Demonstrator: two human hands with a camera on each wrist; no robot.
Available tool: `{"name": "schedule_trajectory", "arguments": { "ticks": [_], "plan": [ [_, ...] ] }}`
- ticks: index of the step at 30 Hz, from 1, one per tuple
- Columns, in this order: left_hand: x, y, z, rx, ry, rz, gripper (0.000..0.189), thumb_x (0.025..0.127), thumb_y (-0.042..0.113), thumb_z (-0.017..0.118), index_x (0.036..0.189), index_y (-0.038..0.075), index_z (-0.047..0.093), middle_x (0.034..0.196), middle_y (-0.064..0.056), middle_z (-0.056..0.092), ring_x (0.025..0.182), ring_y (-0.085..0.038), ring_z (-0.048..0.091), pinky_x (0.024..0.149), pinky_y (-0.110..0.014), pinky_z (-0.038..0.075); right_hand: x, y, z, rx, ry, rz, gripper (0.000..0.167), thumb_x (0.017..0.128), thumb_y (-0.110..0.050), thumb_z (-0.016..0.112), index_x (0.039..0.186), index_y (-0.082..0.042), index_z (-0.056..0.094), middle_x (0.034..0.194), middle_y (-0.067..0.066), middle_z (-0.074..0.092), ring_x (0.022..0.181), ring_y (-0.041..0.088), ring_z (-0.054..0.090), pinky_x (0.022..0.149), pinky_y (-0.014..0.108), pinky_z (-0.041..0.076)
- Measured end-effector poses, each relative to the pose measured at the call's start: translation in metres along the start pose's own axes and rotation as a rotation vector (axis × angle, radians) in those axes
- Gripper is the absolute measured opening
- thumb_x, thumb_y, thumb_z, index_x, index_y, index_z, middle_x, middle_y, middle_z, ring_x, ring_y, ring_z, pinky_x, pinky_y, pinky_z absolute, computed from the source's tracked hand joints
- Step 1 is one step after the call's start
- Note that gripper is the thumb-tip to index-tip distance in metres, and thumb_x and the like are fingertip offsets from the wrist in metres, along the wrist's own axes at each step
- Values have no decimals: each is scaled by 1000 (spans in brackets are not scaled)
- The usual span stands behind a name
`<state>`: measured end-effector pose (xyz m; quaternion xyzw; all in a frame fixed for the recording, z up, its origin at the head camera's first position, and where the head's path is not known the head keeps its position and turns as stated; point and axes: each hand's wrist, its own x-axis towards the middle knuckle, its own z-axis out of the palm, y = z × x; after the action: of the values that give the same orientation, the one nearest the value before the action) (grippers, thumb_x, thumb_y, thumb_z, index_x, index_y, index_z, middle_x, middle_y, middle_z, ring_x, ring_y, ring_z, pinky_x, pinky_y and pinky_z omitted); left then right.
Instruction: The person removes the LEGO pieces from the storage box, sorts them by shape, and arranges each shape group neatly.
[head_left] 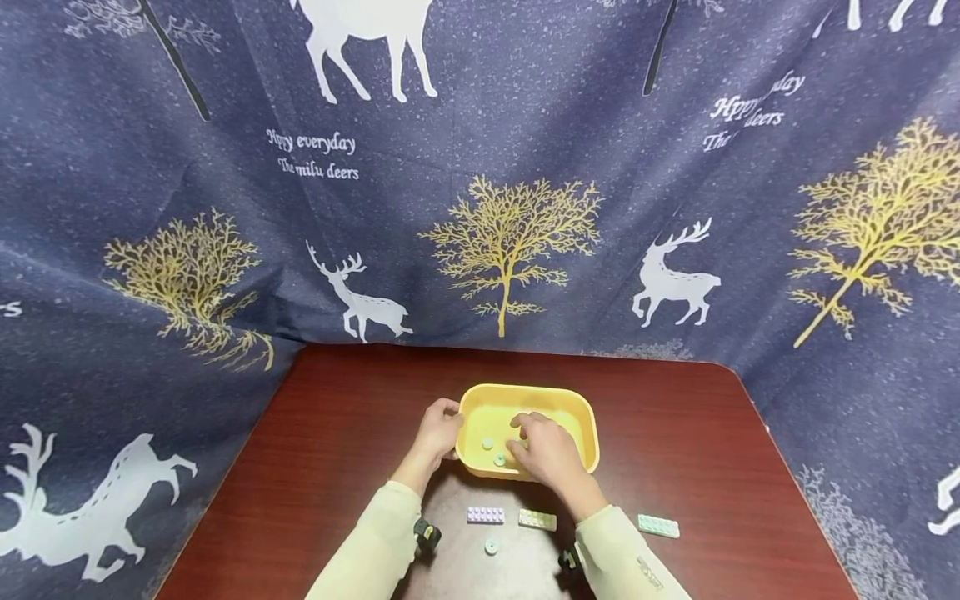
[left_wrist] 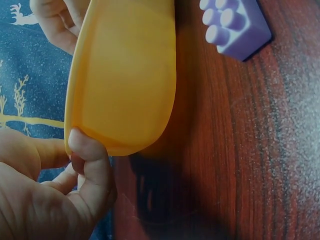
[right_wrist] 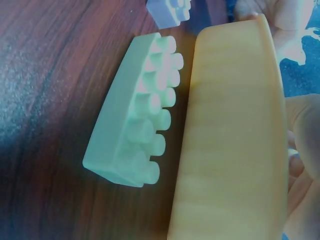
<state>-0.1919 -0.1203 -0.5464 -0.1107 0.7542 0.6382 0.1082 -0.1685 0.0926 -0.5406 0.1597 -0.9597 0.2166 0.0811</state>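
A yellow plastic bin (head_left: 525,389) sits on a reddish-brown table (head_left: 360,404), its long side facing a person whose two bare hands work at it. The left hand (head_left: 438,429) pinches the rim at the bin's left end, thumb and fingers bent closely around the edge in the left wrist view. The right hand (head_left: 551,450) reaches over the near side into the bin, fingers bent downward; whether they grasp anything cannot be told.

Inside the bin, left of the right hand, lie a small pale-green round piece (head_left: 487,444) and, just beside it and nearer the person, a pale-green ring-shaped piece (head_left: 499,460).

On the table in front of the bin, a purple studded building block (head_left: 485,515) and a pale yellow-green building block (head_left: 537,520) lie side by side, apart, studs up. A mint-green building block (head_left: 658,526) lies farther right, beyond the right forearm. Nearer the person than the purple block, a pale-green round piece with a central hole (head_left: 491,547) rests on the tabletop.

Cream sleeves (head_left: 367,533) cover both forearms, with black wrist-worn devices (head_left: 427,535) below the hands. Behind the table hangs a dark-blue cloth (head_left: 450,125) printed with white deer, golden trees and lettering that includes "The milu deers."
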Motion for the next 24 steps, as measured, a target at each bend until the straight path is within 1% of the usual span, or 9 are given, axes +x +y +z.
{"name": "schedule_trajectory", "arguments": {
  "ticks": [9, 15, 21, 24],
  "plan": [
    [0, -2, 0, -13, 0, 3, 31, 103, 9, 52, 131, -4, 52, 104, -26, 62, 58, -20, 58, 40, -22, 48, 7, 5, 9, -1, -85, 51, 37, 84, -36, 81, 112, -15, 71, 85, -1, 67, 74, 19, 64, 63, 38, 55],
    [-1, 1, 0, -3, 4, 3, 31, 103, 9, 52, 132, -3, 53, 106, -27, 61, 60, -22, 59, 41, -22, 48, 9, 8, 10, -12, -115, 75, 39, 82, -38, 83, 111, -14, 72, 85, 0, 67, 74, 18, 62, 64, 39, 56],
    [-2, 1, 0, -2, 3, -1, 30, 104, 9, 52, 131, -3, 53, 106, -27, 61, 60, -22, 59, 41, -22, 47, 10, 6, 9, -28, -140, 107, 39, 80, -37, 83, 109, -14, 72, 96, 6, 72, 83, 25, 68, 69, 44, 59],
    [-2, 1, 0, -6, 1, -2, 30, 104, 9, 52, 132, -3, 53, 107, -27, 60, 61, -22, 59, 41, -22, 47, 11, 5, 10, -42, -155, 120, 36, 77, -36, 83, 105, -16, 71, 96, 5, 72, 83, 27, 69, 67, 44, 58]
  ]
}}
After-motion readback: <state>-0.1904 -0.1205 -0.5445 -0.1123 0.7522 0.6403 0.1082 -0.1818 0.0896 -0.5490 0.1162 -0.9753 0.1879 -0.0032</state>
